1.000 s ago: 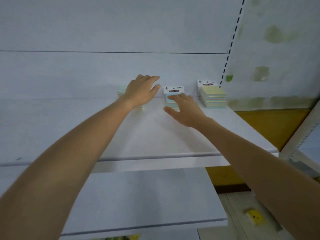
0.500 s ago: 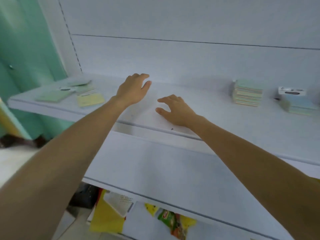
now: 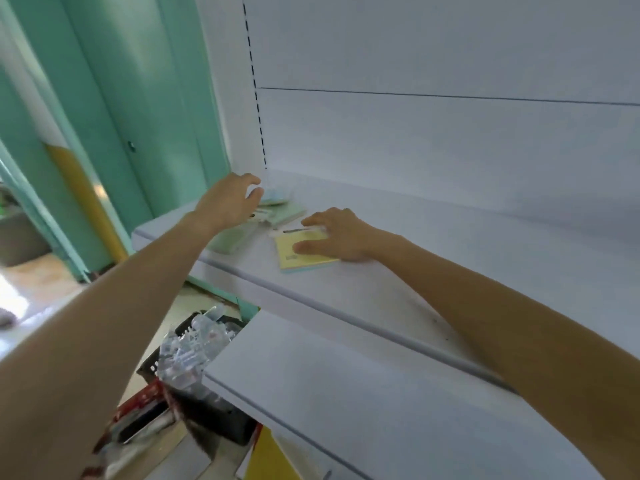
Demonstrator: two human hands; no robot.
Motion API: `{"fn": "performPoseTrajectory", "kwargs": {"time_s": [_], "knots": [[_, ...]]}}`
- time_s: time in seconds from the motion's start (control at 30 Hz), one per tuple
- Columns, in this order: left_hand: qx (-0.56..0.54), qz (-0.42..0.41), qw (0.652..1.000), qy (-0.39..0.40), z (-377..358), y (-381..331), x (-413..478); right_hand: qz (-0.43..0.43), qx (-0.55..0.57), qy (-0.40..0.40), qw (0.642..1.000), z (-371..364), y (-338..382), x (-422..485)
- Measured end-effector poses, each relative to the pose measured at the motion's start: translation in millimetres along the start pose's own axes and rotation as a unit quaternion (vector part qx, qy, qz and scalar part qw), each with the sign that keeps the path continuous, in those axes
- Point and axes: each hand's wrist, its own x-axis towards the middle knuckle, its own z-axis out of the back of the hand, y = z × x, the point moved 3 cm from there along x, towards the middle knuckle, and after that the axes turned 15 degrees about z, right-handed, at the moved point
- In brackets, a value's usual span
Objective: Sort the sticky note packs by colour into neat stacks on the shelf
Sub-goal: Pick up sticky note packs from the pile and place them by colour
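Our right hand lies flat on the yellow pack, likely light and best pinched by its edges, near the left end of the shelf; our left hand hovers open, empty.

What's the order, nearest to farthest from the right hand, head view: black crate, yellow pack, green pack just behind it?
1. yellow pack: under the right hand, touched.
2. green pack: just beyond that hand, to the left.
3. black crate: down below the shelf, far left.
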Motion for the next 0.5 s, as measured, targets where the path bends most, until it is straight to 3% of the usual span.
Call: {"fn": "performPoseTrajectory", "kwargs": {"time_s": [0.13,0.3,0.5], "knots": [[0.024,0.027,0.998,0.045,-5.8,22.3,35.5,-0.028,0.016,0.038,0.999,9.4,-22.4,25.9],[0.039,0.029,0.989,0.139,-19.5,15.2,69.3,-0.104,0.036,0.018,0.994,22.2,-39.8,28.6],[-0.052,-0.029,0.981,0.186,-33.1,-2.8,93.3,-0.164,0.061,-0.043,0.984,24.9,-28.4,25.2]]}}
